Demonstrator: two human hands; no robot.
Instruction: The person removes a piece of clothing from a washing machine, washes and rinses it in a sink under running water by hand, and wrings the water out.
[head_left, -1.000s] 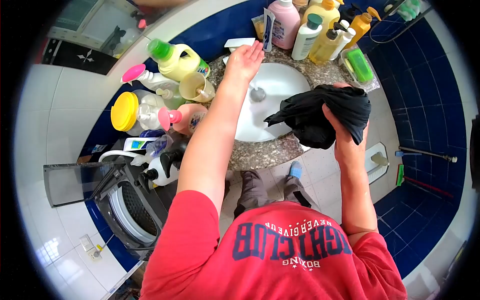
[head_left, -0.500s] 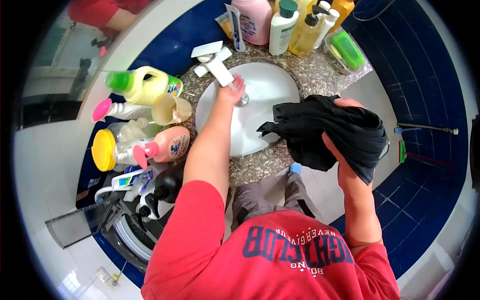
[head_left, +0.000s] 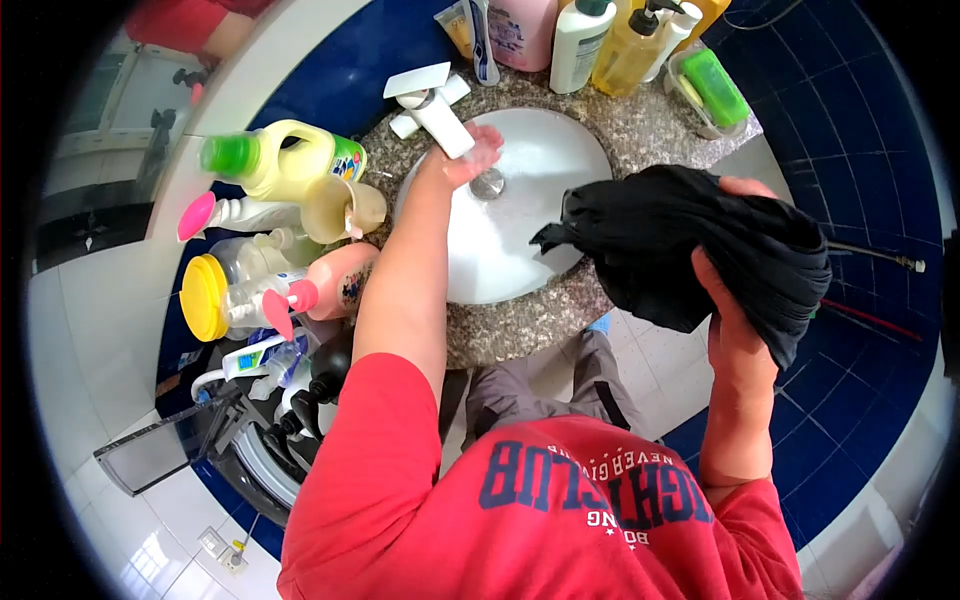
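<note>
Head view: left hand point(head_left: 480, 157) loosely spread over the sink point(head_left: 520, 250), contact with the tap point(head_left: 443, 122) hard to tell. Right hand point(head_left: 735, 312) grips bunched black cloth point(head_left: 680, 240) right of the sink; best gripped firmly, loose end gathered.

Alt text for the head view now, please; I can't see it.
A right hand holds a bunched black cloth near the white sink, while the open left hand is at the faucet. Bottles stand on the speckled counter.
</note>
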